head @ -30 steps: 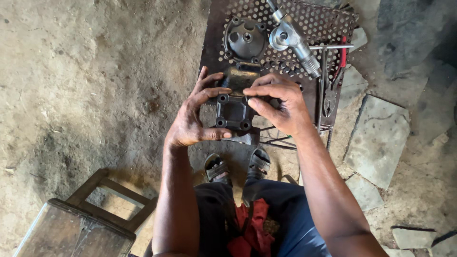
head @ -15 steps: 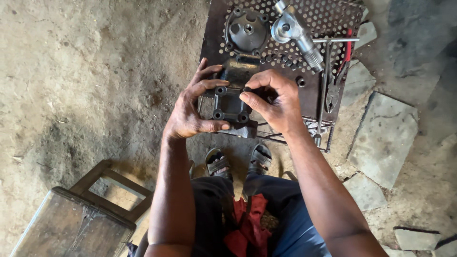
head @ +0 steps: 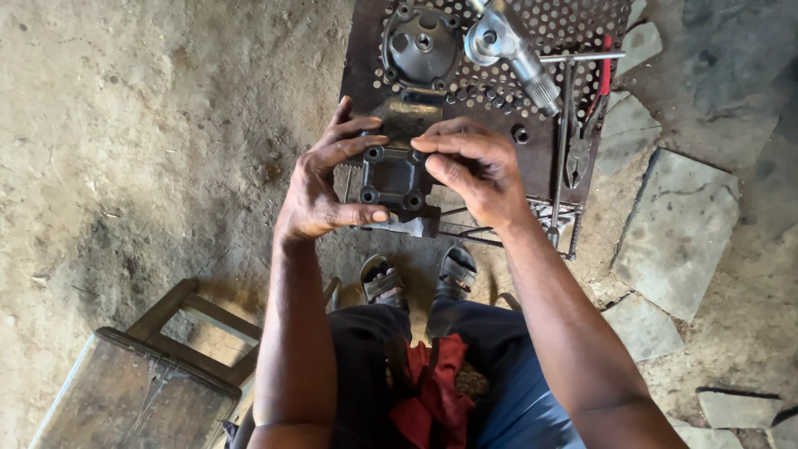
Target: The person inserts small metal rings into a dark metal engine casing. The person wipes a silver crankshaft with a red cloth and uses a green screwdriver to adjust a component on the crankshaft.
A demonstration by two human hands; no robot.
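Dark cast-metal cover (head: 393, 176) sits mid-frame, left hand (head: 320, 187) pinching its edges, right hand (head: 478, 166) fingertips pressing its top corner. Advisable: support it squarely, fingers clear of bolt holes.

A perforated metal plate (head: 598, 21) carries a round cover (head: 420, 41), shiny shaft (head: 509, 46), pliers (head: 579, 145) (red-handled); wooden stool (head: 137, 382) lower left

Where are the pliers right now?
In the head view, the pliers with red handles lie on the right edge of the perforated metal plate, beside the T-handle wrench, beyond the right hand.
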